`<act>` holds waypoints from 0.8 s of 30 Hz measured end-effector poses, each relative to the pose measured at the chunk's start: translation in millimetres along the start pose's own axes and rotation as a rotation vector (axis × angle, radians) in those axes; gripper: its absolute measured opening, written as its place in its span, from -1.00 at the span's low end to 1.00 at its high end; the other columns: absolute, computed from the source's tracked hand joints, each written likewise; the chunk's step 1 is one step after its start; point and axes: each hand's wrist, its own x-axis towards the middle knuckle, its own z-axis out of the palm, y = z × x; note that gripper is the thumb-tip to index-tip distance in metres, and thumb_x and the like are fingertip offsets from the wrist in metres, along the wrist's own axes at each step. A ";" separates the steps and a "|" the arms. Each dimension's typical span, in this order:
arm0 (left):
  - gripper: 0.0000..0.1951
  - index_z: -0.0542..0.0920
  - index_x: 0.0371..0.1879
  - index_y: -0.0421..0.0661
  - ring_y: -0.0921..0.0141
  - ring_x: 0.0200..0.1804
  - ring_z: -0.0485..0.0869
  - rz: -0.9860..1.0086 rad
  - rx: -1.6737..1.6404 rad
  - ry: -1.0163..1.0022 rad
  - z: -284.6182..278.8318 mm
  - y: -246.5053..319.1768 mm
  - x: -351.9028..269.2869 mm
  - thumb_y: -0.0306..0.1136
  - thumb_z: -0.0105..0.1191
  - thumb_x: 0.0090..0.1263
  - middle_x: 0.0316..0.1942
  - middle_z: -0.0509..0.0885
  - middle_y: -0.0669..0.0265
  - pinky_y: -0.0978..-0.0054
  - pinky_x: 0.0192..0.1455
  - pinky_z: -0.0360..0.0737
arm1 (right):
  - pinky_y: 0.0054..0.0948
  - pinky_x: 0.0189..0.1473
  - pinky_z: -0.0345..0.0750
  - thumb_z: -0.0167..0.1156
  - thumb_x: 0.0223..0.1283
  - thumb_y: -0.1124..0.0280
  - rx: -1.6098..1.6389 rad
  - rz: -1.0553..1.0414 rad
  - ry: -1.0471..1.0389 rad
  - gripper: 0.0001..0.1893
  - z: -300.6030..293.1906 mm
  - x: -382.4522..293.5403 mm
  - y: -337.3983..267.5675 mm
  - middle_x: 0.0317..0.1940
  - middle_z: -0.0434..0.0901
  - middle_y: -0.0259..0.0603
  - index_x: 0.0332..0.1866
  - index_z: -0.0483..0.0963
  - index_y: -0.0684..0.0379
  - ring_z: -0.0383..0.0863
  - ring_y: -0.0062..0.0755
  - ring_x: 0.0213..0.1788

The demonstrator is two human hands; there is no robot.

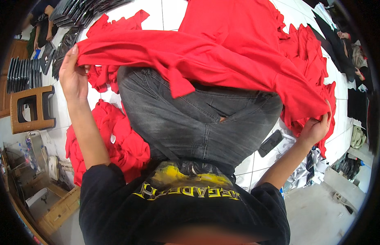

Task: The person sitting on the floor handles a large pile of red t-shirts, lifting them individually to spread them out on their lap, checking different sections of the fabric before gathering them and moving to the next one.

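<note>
A red fabric garment [226, 52] stretches across my crossed legs in dark grey jeans, its far part spreading over the tiled floor. My left hand [74, 73] grips one end of it at the left, thumb on top and fingers partly behind the cloth. At the right, my right hand [319, 127] pinches the other end, its fingertips partly hidden by the fabric. Between the hands the cloth hangs in loose folds, and a small squared flap [181, 84] droops over my lap.
Red garments lie heaped at the left [107, 134] and right [309, 52]. A smartphone [270, 143] and white scraps [295, 165] are by my right knee. A brown plastic stool [32, 122] stands left, near stacks of dark packages [24, 73]. Other people's hands show at both upper sides.
</note>
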 end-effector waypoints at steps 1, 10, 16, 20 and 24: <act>-0.69 0.58 0.23 -0.21 0.48 0.01 0.69 0.022 -0.020 -0.013 1.9 2.8 -2.5 -0.30 0.09 0.66 0.04 0.74 0.26 0.49 0.02 0.58 | -0.32 0.23 0.61 -0.04 0.52 0.58 -0.191 -0.041 0.004 -0.65 -0.7 0.1 1.5 0.16 0.63 -0.02 0.27 0.51 0.44 0.66 -0.30 0.19; -0.69 0.57 0.21 -0.35 0.54 -0.08 0.72 0.365 0.010 -0.252 89.4 38.5 -50.7 -0.59 0.17 0.54 -0.03 0.79 0.14 0.63 0.08 0.59 | -0.29 0.25 0.56 0.35 0.36 0.49 -0.503 -0.278 -0.192 -0.58 101.9 -77.3 49.4 0.26 0.64 -0.05 0.29 0.54 0.35 0.63 -0.31 0.24; -0.80 0.69 -0.01 -0.34 0.55 -0.16 0.71 0.509 0.133 -0.459 125.3 57.3 -69.2 -0.65 0.25 0.43 -0.11 0.81 0.20 0.68 -0.07 0.56 | -0.32 -0.02 0.65 0.44 0.31 0.22 -0.771 0.050 -0.941 -0.55 177.2 -167.6 119.9 -0.16 0.78 0.02 0.12 0.62 0.36 0.78 -0.25 -0.12; -0.81 0.69 0.02 -0.34 0.57 -0.14 0.68 0.543 0.141 -0.422 111.0 66.0 -68.9 -0.65 0.21 0.46 -0.09 0.80 0.20 0.66 -0.04 0.54 | -0.32 -0.14 0.61 0.37 0.32 0.33 -0.680 0.080 -1.162 -0.71 183.8 -183.1 152.6 -0.29 0.76 -0.03 -0.02 0.65 0.33 0.72 -0.32 -0.24; -0.75 0.61 0.15 -0.39 0.51 0.03 0.68 0.530 0.160 -0.286 61.3 79.5 -61.0 -0.60 0.09 0.57 0.06 0.74 0.14 0.56 0.15 0.55 | -0.46 -0.23 0.49 0.20 0.46 0.40 -0.387 0.303 -0.755 -0.84 152.1 -126.2 116.7 -0.42 0.54 -0.44 -0.26 0.62 0.23 0.46 -0.63 -0.32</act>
